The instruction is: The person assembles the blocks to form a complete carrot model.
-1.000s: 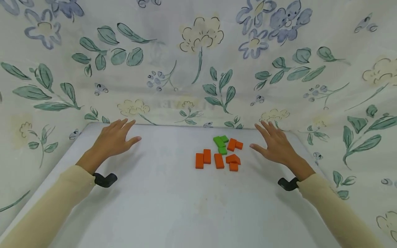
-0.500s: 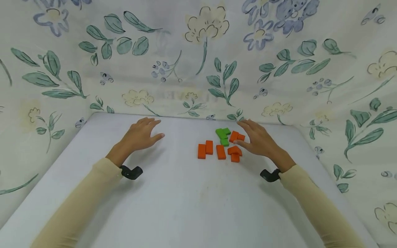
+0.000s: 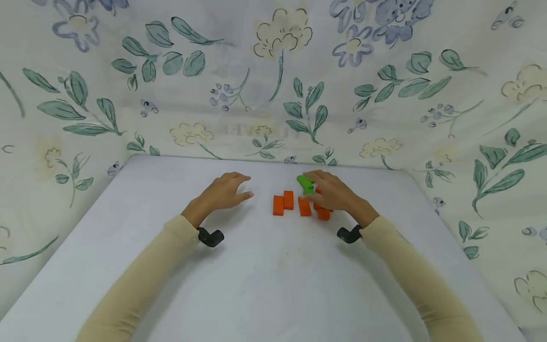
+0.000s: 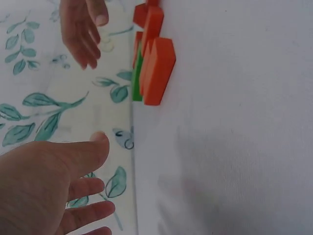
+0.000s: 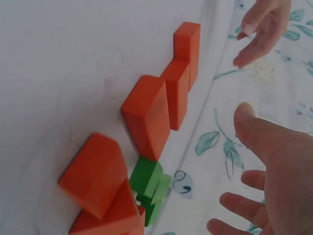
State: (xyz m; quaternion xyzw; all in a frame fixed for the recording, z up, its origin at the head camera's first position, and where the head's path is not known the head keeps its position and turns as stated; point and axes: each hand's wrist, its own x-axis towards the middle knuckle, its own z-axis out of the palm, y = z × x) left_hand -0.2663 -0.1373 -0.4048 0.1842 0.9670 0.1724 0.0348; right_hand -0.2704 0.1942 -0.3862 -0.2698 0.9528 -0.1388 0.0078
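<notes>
Orange blocks (image 3: 278, 205) and green blocks (image 3: 305, 182) lie in a loose cluster on the white table. My right hand (image 3: 332, 191) hovers over the cluster's right side, hiding some blocks in the head view. Its thumb and fingers are spread apart with nothing between them; the right wrist view has the orange blocks (image 5: 146, 115) and green blocks (image 5: 146, 177) beside it, apart from the fingers. Left of the cluster, my left hand (image 3: 222, 192) is held above the table, thumb apart from the fingers, holding nothing. In the left wrist view the orange blocks (image 4: 159, 71) stand beyond its thumb.
A floral cloth (image 3: 239, 71) hangs behind the table (image 3: 265, 285) and along its sides. Dark wrist-worn devices stick out at the left cuff (image 3: 210, 237) and the right cuff (image 3: 349, 234).
Both hands have moved inward toward the blocks. My right hand has come from the right of the cluster to above it, and my left hand has moved rightward. The blocks appear undisturbed.
</notes>
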